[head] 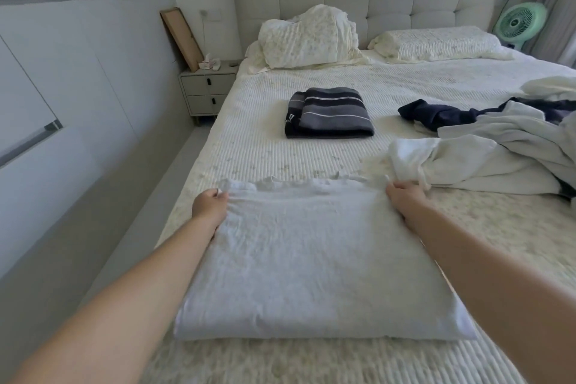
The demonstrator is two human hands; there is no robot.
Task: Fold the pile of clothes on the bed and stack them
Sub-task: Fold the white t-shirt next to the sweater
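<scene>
White garment [311, 259] half-folded on bed [249, 150], left hand [209, 206] and right hand [405, 199] fingers pinching far corners. Striped fold [330, 112] done; pile [498, 146] left.

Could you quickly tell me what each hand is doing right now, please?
Left hand: grips the far left corner of the white garment.
Right hand: grips its far right corner.

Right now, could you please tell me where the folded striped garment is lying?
In the head view the folded striped garment lies mid-bed, beyond the white garment both hands hold, left of the unfolded pile.
</scene>
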